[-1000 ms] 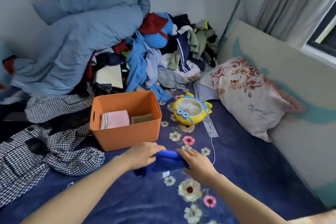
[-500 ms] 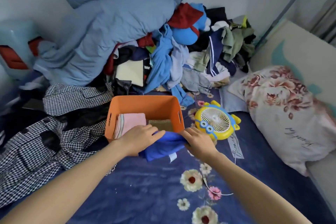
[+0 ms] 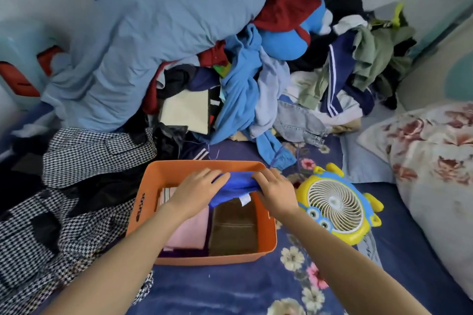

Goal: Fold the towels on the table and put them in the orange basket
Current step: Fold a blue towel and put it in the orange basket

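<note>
Fingers [image 3: 217,178] of both hands curl round the folded blue towel [image 3: 235,185], left hand [image 3: 197,190] and right hand [image 3: 276,188] pinching its ends over the far half of the orange basket [image 3: 204,164]. Soft, light, floppy by the look; end grips should hold the fold.

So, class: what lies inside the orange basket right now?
A folded pink towel beside a brown towel; left hand and right hand hold a blue towel over the far end, covering whatever lies beneath.

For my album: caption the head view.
Left hand and right hand hold a blue towel over pink towel and brown towel in the orange basket.
</note>
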`<state>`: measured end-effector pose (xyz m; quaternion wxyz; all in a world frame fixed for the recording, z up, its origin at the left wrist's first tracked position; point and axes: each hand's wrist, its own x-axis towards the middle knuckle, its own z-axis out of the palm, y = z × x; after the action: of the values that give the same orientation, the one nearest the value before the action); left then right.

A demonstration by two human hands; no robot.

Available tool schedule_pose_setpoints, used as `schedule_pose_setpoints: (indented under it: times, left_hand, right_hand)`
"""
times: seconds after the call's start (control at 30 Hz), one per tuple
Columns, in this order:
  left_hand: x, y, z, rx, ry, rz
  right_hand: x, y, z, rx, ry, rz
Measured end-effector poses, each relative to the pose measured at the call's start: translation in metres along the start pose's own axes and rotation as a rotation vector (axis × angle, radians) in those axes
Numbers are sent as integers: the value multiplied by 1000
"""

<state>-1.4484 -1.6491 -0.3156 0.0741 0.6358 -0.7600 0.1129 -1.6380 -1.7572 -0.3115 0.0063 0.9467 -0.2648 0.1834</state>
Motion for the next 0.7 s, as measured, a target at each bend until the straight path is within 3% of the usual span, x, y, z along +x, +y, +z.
schedule_pose_setpoints:
  times: [0.07,0.13,0.17,0.27,0.33,0.7]
  left_hand:
    - [2,-1,42,-10,-1,-4]
    - [-7,7,86,-57,-168,21]
    - [-15,11,104,-72,-295,22]
    - [-37,21,143,-172,-833,-71]
    - [-45,28,156,-270,-986,-103]
    - [-38,40,136,-382,-754,-176]
  right_hand:
    - [0,18,34,-21,-65,-11]
    - [-12,24,69,-98,-226,-63]
    - [-19,24,82,-146,-364,-112]
    - [-38,10,113,-193,-993,-161]
    - [-45,1,126,-185,-1178,-97]
    - [-46,2,126,-194,-926,-17]
